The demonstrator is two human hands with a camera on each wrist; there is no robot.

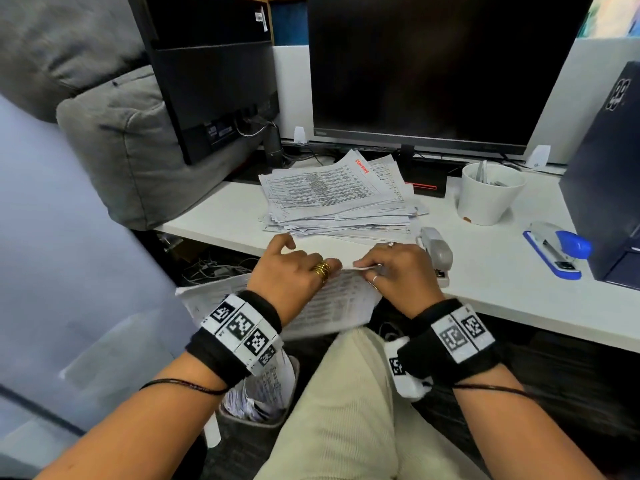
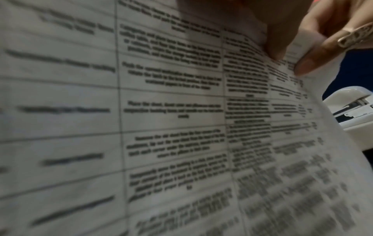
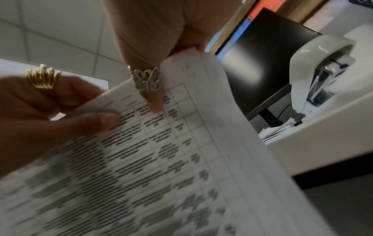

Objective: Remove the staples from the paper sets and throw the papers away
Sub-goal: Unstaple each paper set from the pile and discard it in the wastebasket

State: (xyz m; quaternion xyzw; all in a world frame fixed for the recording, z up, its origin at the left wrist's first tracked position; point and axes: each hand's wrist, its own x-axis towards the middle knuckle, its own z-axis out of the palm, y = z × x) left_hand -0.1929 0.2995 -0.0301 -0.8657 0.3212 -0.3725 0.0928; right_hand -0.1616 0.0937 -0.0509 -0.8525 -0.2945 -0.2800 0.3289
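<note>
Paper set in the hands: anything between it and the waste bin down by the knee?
Nothing visible blocks it. Both hands pinch the paper set at the desk edge; the waste bin sits open beneath the left wrist, already holding papers.

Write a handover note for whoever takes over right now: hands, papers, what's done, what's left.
Left hand: pinching the top edge of the paper set.
Right hand: pinching the same edge, close beside the left; the set hangs over the lap at the desk edge.
Whether its staple is out cannot be seen.
Stack of papers: on the desk, still to do.
Bin: on the floor, already holding papers.
Left: finish this set, bin it, work through the stack.
</note>
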